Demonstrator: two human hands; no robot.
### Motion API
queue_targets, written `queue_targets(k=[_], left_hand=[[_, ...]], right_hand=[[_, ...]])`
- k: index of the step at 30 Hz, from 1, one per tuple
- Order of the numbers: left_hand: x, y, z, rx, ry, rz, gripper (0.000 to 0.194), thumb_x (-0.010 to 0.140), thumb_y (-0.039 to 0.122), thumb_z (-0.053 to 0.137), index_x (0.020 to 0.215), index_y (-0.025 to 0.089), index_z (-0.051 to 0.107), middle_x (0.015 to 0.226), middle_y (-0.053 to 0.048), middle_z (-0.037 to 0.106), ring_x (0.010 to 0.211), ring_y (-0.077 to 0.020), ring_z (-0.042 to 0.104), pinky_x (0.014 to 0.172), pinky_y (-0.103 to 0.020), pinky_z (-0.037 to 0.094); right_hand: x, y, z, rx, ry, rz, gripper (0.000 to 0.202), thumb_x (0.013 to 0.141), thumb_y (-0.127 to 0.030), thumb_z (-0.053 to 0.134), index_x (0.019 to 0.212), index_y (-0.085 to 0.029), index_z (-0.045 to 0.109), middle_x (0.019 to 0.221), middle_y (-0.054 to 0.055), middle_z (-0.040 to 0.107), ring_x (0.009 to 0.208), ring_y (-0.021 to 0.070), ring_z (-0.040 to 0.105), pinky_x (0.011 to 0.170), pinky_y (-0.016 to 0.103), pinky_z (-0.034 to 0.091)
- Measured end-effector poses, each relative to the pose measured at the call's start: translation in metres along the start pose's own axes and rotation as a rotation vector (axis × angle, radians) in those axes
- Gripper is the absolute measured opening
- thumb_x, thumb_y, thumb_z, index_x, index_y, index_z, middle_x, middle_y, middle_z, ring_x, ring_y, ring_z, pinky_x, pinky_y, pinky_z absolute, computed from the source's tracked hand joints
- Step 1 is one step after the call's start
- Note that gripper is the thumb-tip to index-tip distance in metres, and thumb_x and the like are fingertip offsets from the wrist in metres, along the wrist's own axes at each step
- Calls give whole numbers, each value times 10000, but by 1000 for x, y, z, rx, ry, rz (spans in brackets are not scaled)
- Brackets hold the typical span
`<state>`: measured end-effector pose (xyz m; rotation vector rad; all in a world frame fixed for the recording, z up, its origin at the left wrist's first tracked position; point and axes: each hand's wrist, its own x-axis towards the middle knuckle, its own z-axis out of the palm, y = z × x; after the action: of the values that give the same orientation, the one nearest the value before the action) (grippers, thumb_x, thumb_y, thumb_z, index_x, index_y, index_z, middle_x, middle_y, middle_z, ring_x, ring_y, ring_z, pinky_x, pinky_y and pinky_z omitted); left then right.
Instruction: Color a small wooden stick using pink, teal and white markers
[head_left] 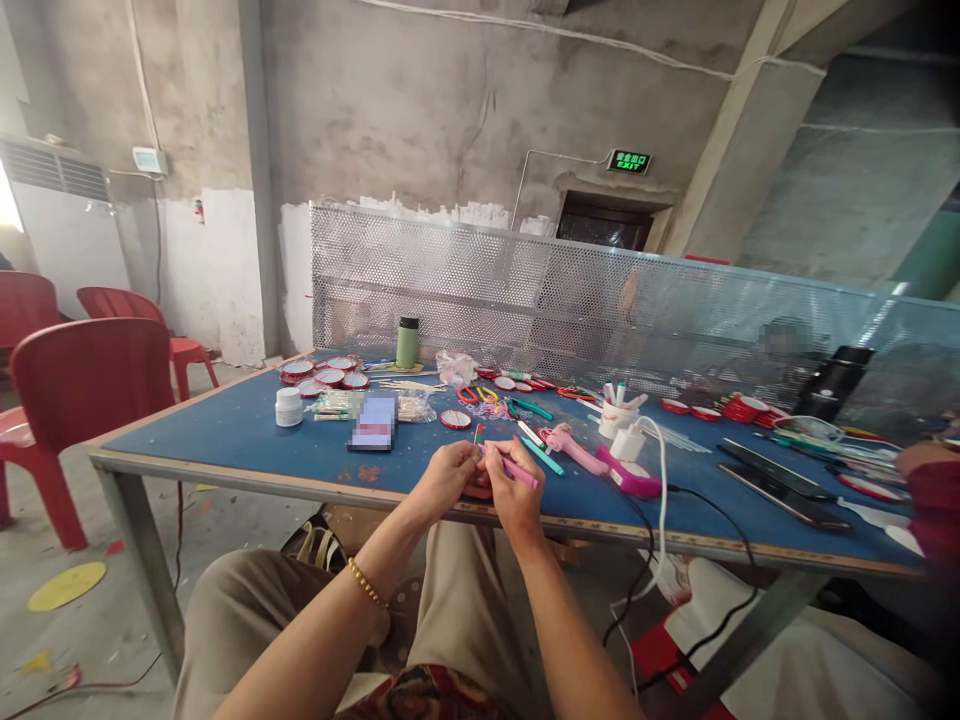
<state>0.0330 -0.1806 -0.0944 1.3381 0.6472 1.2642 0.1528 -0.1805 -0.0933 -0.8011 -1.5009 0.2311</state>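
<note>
My right hand (513, 492) is closed round a pink marker pen (519, 470), its tip pointing left toward my other hand. Fingers pinched together, my left hand (448, 478) meets the right at the table's front edge. A small piece with red and green on it (478, 433) shows just above the left fingertips; what exactly the left hand grips is hidden. Just beyond the hands lie a teal marker (543, 457) and a white marker (530, 432). A round red-rimmed disc (456, 419) rests behind the left hand.
A phone (373, 421), a white jar (288, 407) and a green flask (406, 343) stand left. Rightward are a pink hot-glue gun (574, 448), a pen cup (619, 416), a magenta power strip (628, 474) with trailing cords, and phones (784, 492). A person's sleeve (934, 500) shows far right.
</note>
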Motion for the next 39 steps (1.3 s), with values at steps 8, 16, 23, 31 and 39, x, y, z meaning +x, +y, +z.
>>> queue_targets(k=[8, 16, 23, 31, 39], left_hand=[[0, -2, -1, -13, -9, 9, 468, 734, 584, 687, 724, 151, 513, 667, 24, 509, 595, -99, 538, 664, -331, 580], [1, -1, 0, 8, -3, 9, 479, 717, 596, 689, 757, 143, 541, 662, 22, 519, 590, -99, 535, 647, -316, 572], [2, -3, -3, 35, 19, 18, 417, 750, 539, 688, 729, 142, 564, 650, 10, 544, 611, -118, 555, 640, -295, 564], [1, -2, -1, -15, -6, 1, 463, 729, 584, 696, 751, 146, 548, 652, 19, 536, 584, -106, 555, 647, -320, 580], [1, -2, -1, -16, -8, -5, 468, 718, 586, 705, 757, 144, 556, 661, 12, 555, 594, -115, 579, 650, -319, 583]], right_hand=[[0, -1, 0, 24, 17, 20, 192, 905, -330, 573, 776, -201, 634, 663, 8, 690, 530, 139, 636, 501, 232, 515], [0, -2, 0, -13, 2, -35, 189, 902, -301, 569, 760, -195, 634, 662, 5, 682, 548, 132, 631, 574, 239, 523], [0, 3, 1, -51, 8, -49, 199, 908, -307, 563, 757, -196, 631, 683, 17, 689, 584, 144, 637, 642, 267, 527], [0, 2, 0, -35, 28, -37, 202, 911, -309, 562, 750, -202, 623, 660, 7, 682, 550, 139, 631, 610, 263, 531], [0, 1, 0, -42, 10, -58, 194, 918, -311, 558, 769, -205, 623, 673, 10, 687, 578, 144, 643, 630, 266, 534]])
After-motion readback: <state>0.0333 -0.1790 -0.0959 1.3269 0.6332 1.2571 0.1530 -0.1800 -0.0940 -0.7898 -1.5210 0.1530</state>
